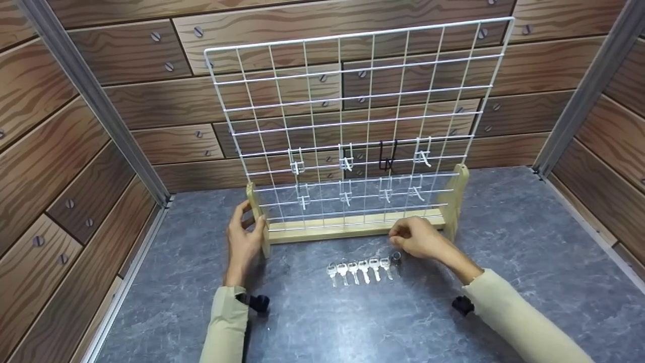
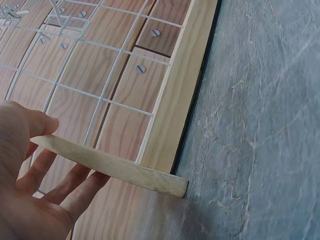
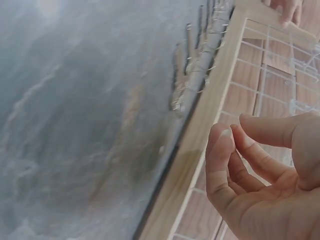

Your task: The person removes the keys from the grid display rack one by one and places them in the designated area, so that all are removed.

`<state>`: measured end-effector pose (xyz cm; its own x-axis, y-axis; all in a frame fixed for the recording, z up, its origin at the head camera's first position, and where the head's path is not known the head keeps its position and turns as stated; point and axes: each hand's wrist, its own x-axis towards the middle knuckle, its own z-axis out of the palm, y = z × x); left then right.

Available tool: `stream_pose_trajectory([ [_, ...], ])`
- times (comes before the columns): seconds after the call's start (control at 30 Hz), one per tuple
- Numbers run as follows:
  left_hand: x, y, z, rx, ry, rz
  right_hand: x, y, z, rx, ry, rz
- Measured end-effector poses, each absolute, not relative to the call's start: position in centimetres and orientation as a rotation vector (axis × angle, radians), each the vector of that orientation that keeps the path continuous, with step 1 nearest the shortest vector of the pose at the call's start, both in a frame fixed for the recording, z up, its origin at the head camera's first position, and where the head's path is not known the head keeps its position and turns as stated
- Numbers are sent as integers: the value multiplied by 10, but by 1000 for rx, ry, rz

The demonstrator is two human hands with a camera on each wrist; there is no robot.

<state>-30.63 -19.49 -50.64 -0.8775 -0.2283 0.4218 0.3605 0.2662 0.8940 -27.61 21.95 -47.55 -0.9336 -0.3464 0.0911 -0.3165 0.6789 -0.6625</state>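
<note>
My left hand (image 1: 245,241) grips the left wooden upright (image 1: 258,214) of a stand, thumb on one side and fingers on the other; the left wrist view shows this grip on the upright (image 2: 115,166). The stand bears a white wire grid (image 1: 352,121) with several hooks in two rows, mostly white, plus one black hook (image 1: 387,156). Near the base bar's right end, my right hand (image 1: 418,237) hovers with loosely bent fingers. In the right wrist view nothing shows between thumb and fingers. Several silver keys (image 1: 364,269) and one dark key (image 1: 396,260) lie in a row before the stand.
The stand's wooden base bar (image 1: 342,231) runs along the grey marbled table (image 1: 322,322). Its right upright (image 1: 456,196) rises beyond my right hand. Wood-patterned walls (image 1: 121,106) with metal corner posts (image 1: 101,106) enclose the table at the back and sides.
</note>
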Motion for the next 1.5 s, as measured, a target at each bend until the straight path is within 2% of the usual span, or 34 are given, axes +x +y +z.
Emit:
stream_pose_trajectory([
  [0.7,-308,-193,-506,-132,-2076,-1658,-268,204,-441,-601,2835,-1205],
  [1.5,-306,-194,-507,-97,-2080,-1650,-260,165,-408,-598,2771,-1348],
])
